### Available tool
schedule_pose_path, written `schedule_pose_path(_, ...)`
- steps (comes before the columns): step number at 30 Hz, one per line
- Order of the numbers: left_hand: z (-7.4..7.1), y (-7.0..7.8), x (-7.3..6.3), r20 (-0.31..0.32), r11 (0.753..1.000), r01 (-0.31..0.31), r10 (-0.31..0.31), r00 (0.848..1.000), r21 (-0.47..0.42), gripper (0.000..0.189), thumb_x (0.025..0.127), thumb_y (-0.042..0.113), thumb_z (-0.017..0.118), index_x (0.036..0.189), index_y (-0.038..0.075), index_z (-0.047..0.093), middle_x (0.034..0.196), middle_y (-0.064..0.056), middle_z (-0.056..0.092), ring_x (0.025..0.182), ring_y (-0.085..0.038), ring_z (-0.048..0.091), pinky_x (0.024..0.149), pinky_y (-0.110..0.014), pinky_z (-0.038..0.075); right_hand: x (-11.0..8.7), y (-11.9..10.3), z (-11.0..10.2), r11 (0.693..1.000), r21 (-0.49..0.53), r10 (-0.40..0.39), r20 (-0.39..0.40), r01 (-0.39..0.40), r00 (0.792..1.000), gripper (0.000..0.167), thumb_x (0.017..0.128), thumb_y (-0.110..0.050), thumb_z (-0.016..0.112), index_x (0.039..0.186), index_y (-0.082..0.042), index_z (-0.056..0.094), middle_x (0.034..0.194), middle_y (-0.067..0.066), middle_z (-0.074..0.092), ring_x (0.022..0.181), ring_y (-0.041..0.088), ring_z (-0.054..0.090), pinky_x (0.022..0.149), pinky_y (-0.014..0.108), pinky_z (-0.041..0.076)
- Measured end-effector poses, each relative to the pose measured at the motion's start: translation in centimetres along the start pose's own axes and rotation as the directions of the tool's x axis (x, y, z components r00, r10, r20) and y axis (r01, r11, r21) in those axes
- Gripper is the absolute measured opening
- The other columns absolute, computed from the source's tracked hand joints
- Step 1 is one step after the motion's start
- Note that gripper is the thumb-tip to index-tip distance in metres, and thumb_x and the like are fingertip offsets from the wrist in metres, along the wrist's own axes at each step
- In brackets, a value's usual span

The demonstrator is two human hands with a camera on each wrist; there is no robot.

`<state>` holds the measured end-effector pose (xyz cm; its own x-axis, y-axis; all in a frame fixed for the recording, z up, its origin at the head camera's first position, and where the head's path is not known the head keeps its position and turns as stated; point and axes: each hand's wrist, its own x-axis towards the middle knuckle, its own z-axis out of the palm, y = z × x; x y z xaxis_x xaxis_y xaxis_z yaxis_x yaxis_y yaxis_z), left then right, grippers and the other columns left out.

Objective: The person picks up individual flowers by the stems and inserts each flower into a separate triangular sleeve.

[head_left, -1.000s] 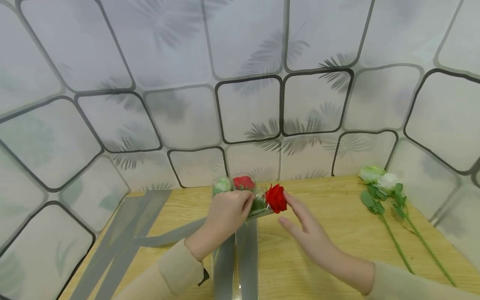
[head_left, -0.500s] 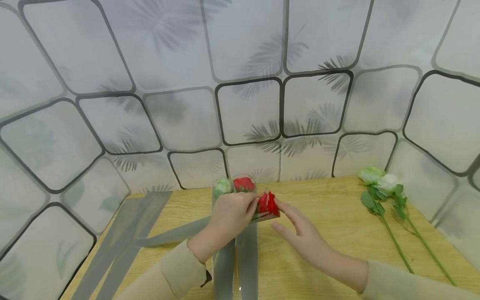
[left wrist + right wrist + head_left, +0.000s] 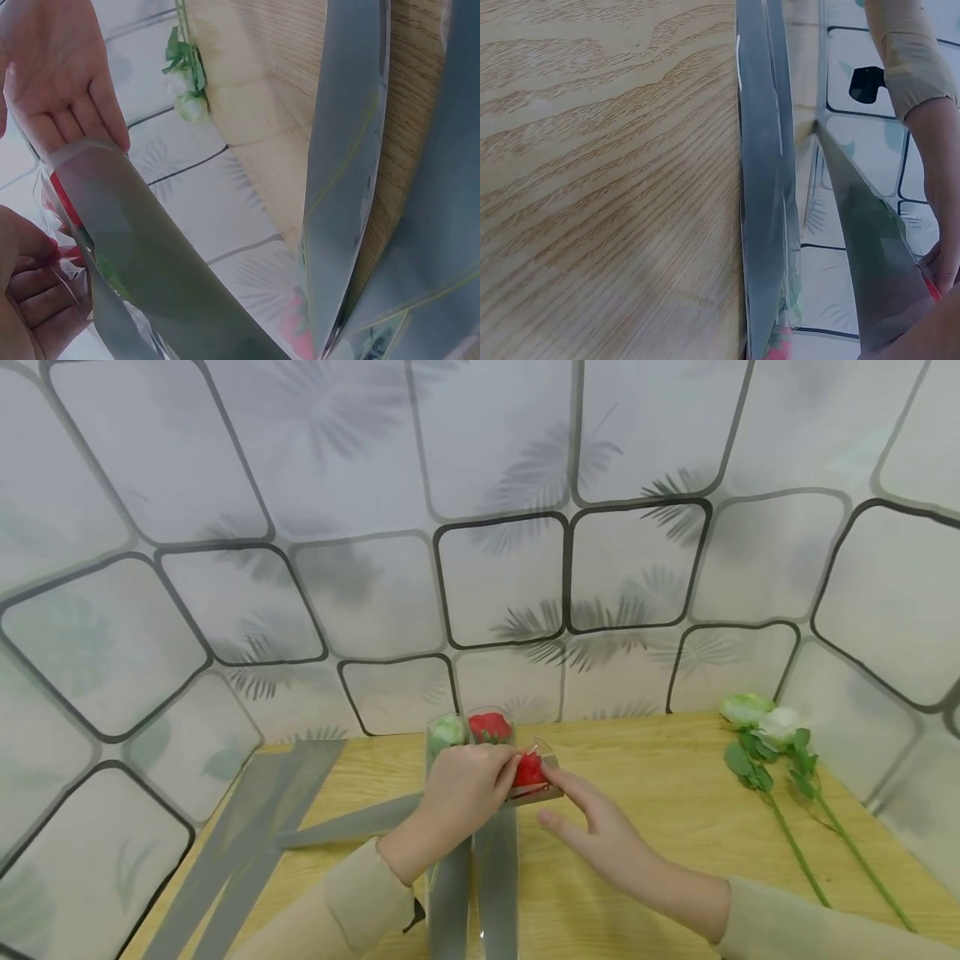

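A red rose (image 3: pixel 529 770) lies in the mouth of a grey-backed clear flower sleeve (image 3: pixel 150 247), its bloom partly below the rim. My left hand (image 3: pixel 461 785) pinches the clear film at the sleeve's opening; in the left wrist view its thumb and fingers close on that film. My right hand (image 3: pixel 611 843) comes from the other side, fingers fairly straight, fingertips pressing on the bloom and the sleeve's end. The stem is hidden in the sleeve, which reaches leftward under my left forearm.
Beneath the hands lie two wrapped flowers, a pale green rose (image 3: pixel 447 731) and another red rose (image 3: pixel 491 727). Several flat grey sleeves (image 3: pixel 247 843) lie at the left. Two whitish roses (image 3: pixel 776 727) with long stems lie at the right. A patterned backdrop (image 3: pixel 495 585) stands behind the table.
The red rose has slid leftward, deeper into the sleeve, with my right fingertips following it. My left hand has kept its pinch on the film and barely shifted.
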<state>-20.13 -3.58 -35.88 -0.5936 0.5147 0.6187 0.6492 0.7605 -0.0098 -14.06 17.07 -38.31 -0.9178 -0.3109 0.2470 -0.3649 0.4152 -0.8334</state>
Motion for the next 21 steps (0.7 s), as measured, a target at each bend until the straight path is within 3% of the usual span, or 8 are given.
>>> schedule_pose_path(21, 0.32, 0.05, -0.47, -0.008, 1.000, 0.006, -0.006, 1.000, -0.016, 0.010, 0.096, 0.025, 0.082, 0.095, 0.015, 0.083, 0.084, 0.002, 0.083, 0.067, -0.013, 0.077, 0.059, -0.026, 0.061, -0.30, 0.43, -0.08, 0.999, -0.034, 0.034, -0.006, -0.034, 0.999, 0.061, 0.106, -0.027, 0.066, 0.158, -0.002, 0.047, 0.162, 0.025, 0.048, 0.150, 0.051, 0.044, 0.116, 0.074, 0.039)
